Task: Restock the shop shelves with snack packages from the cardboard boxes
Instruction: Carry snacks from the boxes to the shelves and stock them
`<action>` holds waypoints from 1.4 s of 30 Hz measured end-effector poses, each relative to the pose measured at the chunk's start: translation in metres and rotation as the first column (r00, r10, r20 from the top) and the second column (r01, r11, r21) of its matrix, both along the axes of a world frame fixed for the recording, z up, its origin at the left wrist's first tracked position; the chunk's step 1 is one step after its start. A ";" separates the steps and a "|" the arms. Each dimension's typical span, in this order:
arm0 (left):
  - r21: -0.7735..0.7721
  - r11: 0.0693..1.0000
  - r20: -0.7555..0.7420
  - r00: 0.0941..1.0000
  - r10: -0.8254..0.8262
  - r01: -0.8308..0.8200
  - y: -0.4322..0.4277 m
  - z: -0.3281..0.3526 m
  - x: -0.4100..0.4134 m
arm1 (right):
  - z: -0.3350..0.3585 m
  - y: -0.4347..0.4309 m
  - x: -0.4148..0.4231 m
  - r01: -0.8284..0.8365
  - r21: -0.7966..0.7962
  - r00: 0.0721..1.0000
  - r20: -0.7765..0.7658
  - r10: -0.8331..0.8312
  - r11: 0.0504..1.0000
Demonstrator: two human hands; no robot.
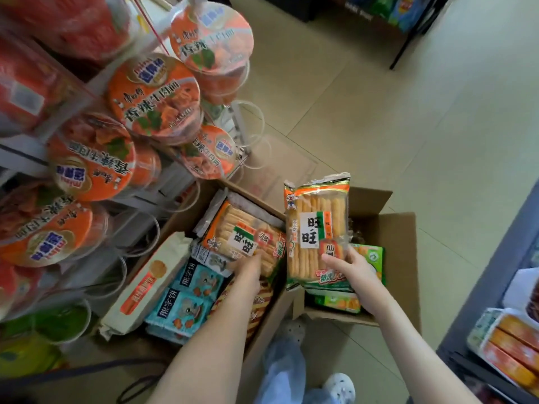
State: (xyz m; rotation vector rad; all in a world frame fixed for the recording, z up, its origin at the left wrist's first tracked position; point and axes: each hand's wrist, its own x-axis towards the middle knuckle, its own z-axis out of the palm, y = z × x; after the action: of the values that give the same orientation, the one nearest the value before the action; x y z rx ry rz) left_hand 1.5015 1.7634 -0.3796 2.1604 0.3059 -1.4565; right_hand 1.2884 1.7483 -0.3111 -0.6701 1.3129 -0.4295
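Observation:
My right hand point(354, 268) grips a tall green-and-orange rice cracker pack point(316, 228) by its lower edge and holds it upright above the right cardboard box point(399, 258). My left hand point(249, 268) reaches into the left cardboard box point(175, 220) and takes hold of a second rice cracker pack point(243, 234) that lies flat there; its fingertips are partly hidden by the pack. Blue biscuit packs point(186, 298) and a long white-and-orange pack point(148, 282) lie in the same box. More green packs point(369, 258) sit in the right box.
A wire rack of orange instant noodle bowls point(154, 91) stands at the left, with empty wire rings point(248, 123) near its right end. A dark shelf with packaged goods point(507, 345) is at the right. Tiled floor point(379, 112) stretches ahead. My shoes point(338, 386) are below.

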 end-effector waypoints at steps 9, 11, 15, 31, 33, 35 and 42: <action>-0.170 0.977 -0.126 0.986 0.105 -0.126 0.008 0.007 0.005 | -0.001 0.018 0.015 0.086 0.059 0.996 0.032 -0.088 0.995; -0.207 0.975 -0.077 0.995 0.063 -0.078 0.011 0.020 0.002 | 0.008 0.017 0.010 0.095 0.060 0.995 0.036 -0.098 0.994; -0.291 0.956 -0.003 0.999 -0.034 0.032 0.031 0.046 -0.005 | 0.031 0.020 -0.012 0.138 0.053 0.990 0.028 -0.140 0.989; -0.765 0.328 -0.019 0.490 -0.871 0.554 0.059 0.243 -0.141 | 0.219 0.164 -0.133 0.582 -0.120 0.808 0.190 -0.557 0.804; -0.795 0.250 -0.038 0.367 -0.929 0.553 0.078 0.268 -0.175 | 0.246 0.204 -0.152 0.663 -0.155 0.746 0.221 -0.629 0.732; -0.826 0.184 -0.043 0.265 -0.963 0.532 0.100 0.291 -0.210 | 0.270 0.248 -0.172 0.750 -0.197 0.661 0.230 -0.714 0.631; -0.899 0.007 -0.047 -0.081 -0.996 0.438 0.216 0.363 -0.328 | 0.346 0.406 -0.217 0.870 -0.382 0.398 0.168 -0.902 0.312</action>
State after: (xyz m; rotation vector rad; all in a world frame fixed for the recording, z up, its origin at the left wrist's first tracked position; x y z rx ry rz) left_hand 1.1735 1.9792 -0.0161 0.6963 -1.5388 -2.5324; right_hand 1.0712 2.1540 0.0351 -0.1999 1.6091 -1.6888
